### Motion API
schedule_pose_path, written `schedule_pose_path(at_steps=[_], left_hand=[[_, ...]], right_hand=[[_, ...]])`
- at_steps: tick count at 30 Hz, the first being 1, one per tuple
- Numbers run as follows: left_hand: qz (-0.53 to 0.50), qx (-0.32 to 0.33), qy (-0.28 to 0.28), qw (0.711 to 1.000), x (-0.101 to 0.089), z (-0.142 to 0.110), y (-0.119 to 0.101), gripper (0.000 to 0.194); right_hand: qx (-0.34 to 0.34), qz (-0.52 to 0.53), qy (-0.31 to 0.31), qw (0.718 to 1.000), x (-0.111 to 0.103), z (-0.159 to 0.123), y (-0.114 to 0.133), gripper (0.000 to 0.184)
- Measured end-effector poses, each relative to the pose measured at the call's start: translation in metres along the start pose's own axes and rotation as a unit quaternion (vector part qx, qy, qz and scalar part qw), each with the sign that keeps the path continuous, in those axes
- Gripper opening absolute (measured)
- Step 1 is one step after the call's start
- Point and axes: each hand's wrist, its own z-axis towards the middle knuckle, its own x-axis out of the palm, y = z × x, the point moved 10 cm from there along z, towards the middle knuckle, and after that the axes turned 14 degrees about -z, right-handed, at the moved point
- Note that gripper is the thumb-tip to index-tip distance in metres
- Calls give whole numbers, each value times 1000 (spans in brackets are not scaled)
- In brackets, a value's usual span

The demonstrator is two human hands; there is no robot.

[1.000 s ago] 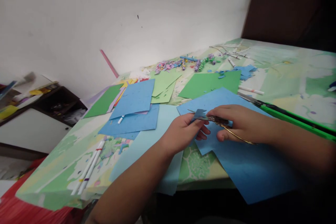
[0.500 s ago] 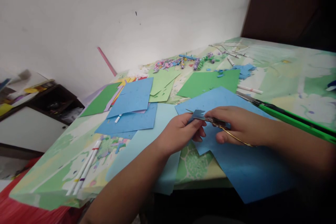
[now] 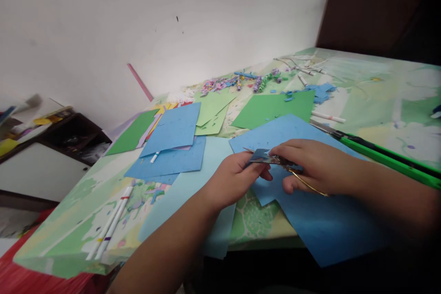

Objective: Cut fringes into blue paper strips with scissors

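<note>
Between the thumb and fingers of my left hand is a small piece of blue paper. My right hand grips a pair of scissors with gold-coloured handles; one blade tip pokes out past the paper near the left fingers. The blades lie around or against the paper, and how far apart they are is hidden by the fingers. Beneath both hands spreads a large blue sheet with a notch cut in its left edge. A pale blue sheet lies under my left forearm.
A green utility knife lies at the right, beside my forearm. Green sheets, blue sheets, white markers and blue paper scraps cover parts of the table. Curled paper pieces lie near the wall.
The scissors' gold handles have shifted slightly in my right hand, and the small blue paper has tilted a little. Both hands stay in nearly the same place.
</note>
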Motion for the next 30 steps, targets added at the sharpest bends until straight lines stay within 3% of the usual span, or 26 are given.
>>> schedule_pose_path(at_steps=[7, 12, 16, 22, 30], left_hand=[[-107, -32, 33, 993, 9, -1, 6, 22], [-204, -58, 87, 973, 20, -4, 8, 21], [-233, -49, 75, 968, 18, -3, 6, 20], [-177, -24, 13, 984, 6, -3, 3, 18], [-48, 0, 23, 999, 10, -3, -1, 20]], right_hand=[[-17, -36, -25, 999, -4, -1, 2, 60], [-14, -45, -38, 998, -7, -2, 1, 56], [-4, -11, -23, 1000, -7, -1, -3, 60], [-11, 44, 1, 999, -6, 0, 0, 58], [-49, 55, -18, 997, -7, 0, 8, 63]])
